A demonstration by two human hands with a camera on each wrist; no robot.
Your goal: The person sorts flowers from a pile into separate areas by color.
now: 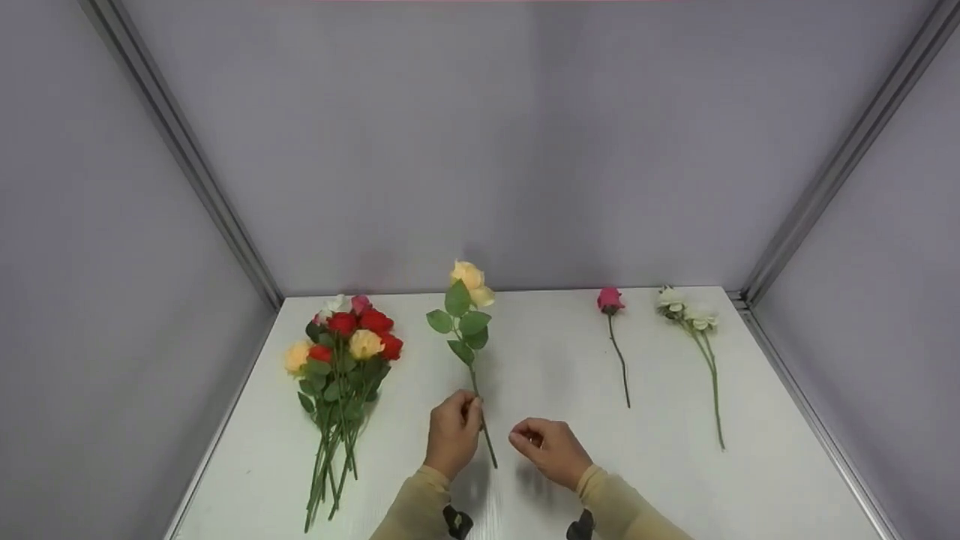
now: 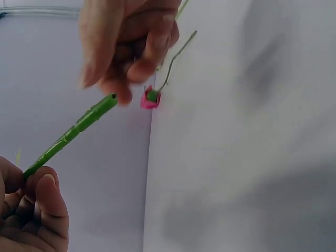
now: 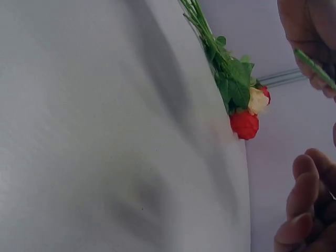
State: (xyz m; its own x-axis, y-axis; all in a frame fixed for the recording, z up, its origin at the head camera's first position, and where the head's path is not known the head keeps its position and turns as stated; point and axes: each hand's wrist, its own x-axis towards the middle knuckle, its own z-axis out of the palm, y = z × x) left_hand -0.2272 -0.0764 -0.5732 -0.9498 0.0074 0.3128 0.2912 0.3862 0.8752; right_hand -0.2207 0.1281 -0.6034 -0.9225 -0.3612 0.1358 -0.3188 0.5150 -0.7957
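My left hand [image 1: 454,431] pinches the stem of a pale yellow rose [image 1: 469,281] with green leaves. The bloom points away from me, and the bare stem end sticks out below the fingers. In the left wrist view, thumb and fingertips close round the green stem [image 2: 73,131]. To the right of that stem is my right hand [image 1: 553,454], its fingers loosely curled and holding nothing. The left wrist view has the same right hand [image 2: 131,42] close beside the cut end of the stem. Its fingers also show at the right edge of the right wrist view.
A bunch of red, yellow, white and pink roses [image 1: 360,345] lies on the left of the white table [image 1: 547,360]. On the right lie a single pink rose [image 1: 610,301] and white flowers [image 1: 699,317] with long stems. Grey walls [image 1: 480,150] stand behind and at both sides.
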